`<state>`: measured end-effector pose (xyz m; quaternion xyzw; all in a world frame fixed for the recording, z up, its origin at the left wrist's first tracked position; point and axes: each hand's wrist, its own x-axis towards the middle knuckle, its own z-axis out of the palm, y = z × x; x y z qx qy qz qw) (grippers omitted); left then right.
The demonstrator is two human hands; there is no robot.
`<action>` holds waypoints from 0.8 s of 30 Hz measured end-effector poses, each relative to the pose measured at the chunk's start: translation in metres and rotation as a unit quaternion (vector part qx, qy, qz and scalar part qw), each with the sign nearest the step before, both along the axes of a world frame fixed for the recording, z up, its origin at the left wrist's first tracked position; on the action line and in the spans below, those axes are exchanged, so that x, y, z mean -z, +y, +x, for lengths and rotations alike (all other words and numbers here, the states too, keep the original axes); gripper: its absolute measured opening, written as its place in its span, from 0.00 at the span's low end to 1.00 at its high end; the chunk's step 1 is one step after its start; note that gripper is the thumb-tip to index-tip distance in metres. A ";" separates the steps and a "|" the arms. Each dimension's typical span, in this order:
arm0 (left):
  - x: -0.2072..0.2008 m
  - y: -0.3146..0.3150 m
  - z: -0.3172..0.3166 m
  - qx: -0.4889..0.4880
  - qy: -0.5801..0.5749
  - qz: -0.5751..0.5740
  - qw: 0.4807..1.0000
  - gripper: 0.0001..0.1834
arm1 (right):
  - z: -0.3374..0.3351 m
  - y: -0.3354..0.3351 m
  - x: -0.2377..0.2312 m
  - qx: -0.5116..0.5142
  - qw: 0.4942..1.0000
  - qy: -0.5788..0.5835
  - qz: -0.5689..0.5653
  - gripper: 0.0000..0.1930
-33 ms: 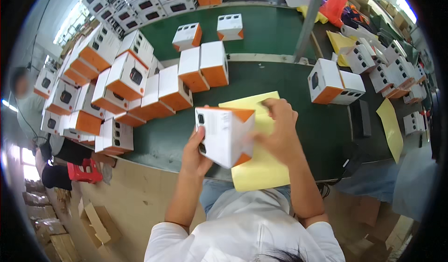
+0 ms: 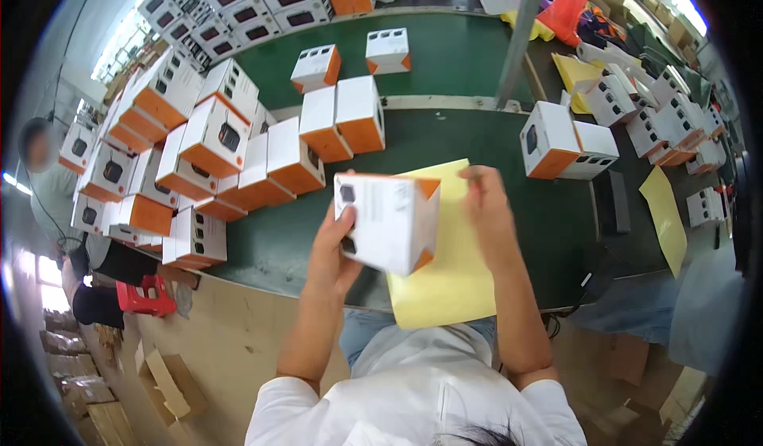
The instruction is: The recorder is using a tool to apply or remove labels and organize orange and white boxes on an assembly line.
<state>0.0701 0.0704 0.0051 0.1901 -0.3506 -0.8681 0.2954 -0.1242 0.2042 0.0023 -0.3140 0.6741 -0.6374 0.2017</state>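
Observation:
A white carton with orange end flaps [image 2: 381, 222] is tilted in my left hand [image 2: 327, 257], whose thumb presses on its printed face. Under and beside the carton lies a yellow sheet [image 2: 445, 287], reaching over the front table edge. My right hand [image 2: 486, 207], slightly blurred, is apart from the carton near the sheet's far right corner. Its fingers are curled together; what they pinch, if anything, is too small to make out.
Stacked white and orange cartons [image 2: 214, 140] crowd the left of the green table [image 2: 445, 132]. Two more cartons [image 2: 550, 140] stand at right beside a black block [image 2: 613, 201]. A metal post [image 2: 520, 40] rises behind. A red stool [image 2: 145, 296] is on the floor at left.
My right hand has drawn away from the carton's side, a little to the right. The carton has turned slightly in my left hand, and the whole view has shifted a little.

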 end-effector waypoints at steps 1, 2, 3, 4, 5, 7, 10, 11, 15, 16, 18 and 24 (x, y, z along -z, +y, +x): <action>-0.018 -0.004 -0.025 -0.016 -0.091 -0.033 0.995 0.35 | -0.009 0.013 -0.006 0.003 0.956 -0.248 -0.155 0.17; -0.034 -0.007 -0.054 -0.007 -0.113 -0.072 0.991 0.37 | -0.032 0.022 0.017 0.087 0.977 -0.140 -0.138 0.18; -0.053 -0.005 -0.081 0.020 -0.108 -0.093 0.990 0.39 | -0.044 0.029 0.030 0.116 0.951 -0.216 -0.190 0.19; -0.059 -0.004 -0.109 0.016 -0.152 -0.104 0.983 0.42 | -0.047 0.032 0.031 0.116 0.950 -0.217 -0.194 0.19; -0.054 -0.008 -0.137 0.019 -0.194 -0.157 0.968 0.46 | -0.048 0.034 0.032 0.151 0.929 -0.263 -0.213 0.18; -0.031 -0.012 -0.195 0.024 -0.228 -0.226 0.947 0.49 | -0.049 0.035 0.037 0.187 0.889 -0.337 -0.248 0.17; -0.027 0.017 -0.259 0.013 -0.424 -0.346 0.837 0.49 | -0.052 0.035 0.047 0.186 0.872 -0.361 -0.273 0.16; -0.022 0.016 -0.268 0.013 -0.422 -0.349 0.837 0.49 | -0.052 0.034 0.046 0.187 0.870 -0.368 -0.271 0.15; -0.036 0.011 -0.273 0.167 -0.316 -0.255 0.899 0.43 | -0.047 0.035 0.043 0.150 0.857 -0.404 -0.284 0.11; -0.048 0.003 -0.267 0.213 -0.336 -0.235 0.887 0.38 | -0.045 0.036 0.040 0.146 0.856 -0.404 -0.288 0.11; -0.042 -0.038 -0.272 0.041 -0.299 -0.274 0.913 0.24 | -0.040 0.038 0.036 0.126 0.854 -0.427 -0.269 0.09; -0.006 -0.223 -0.345 -0.132 -0.545 -0.576 0.595 0.47 | -0.030 0.043 0.033 0.089 0.851 -0.465 -0.227 0.04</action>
